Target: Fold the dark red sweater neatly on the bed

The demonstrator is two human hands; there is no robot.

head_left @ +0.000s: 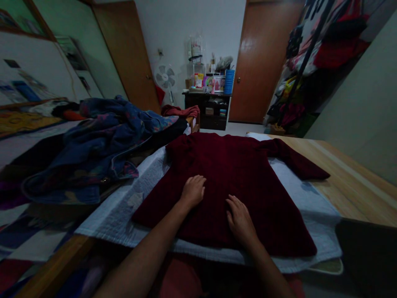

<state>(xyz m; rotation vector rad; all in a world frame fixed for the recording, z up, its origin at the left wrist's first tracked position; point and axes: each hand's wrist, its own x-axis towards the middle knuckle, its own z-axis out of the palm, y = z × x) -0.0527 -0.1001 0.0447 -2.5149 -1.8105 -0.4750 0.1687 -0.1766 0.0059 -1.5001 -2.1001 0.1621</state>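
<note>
While left hand and right hand touch garment | grips open, empty | hem inside cloth edge

From where I stood, the palms of the left hand and right hand were hidden, and both forearms ran out of view at the bottom. The maroon garment covered the middle of the white cloth, which in turn hid the tabletop's near left part; its right edge was cut off. I couldn't make out how the garment's far-left sleeve lay. Dim blur swallowed the folds of the denim pile. The small items on the dark cabinet were too tiny to name, and the hanging bags were cut off above.
</note>
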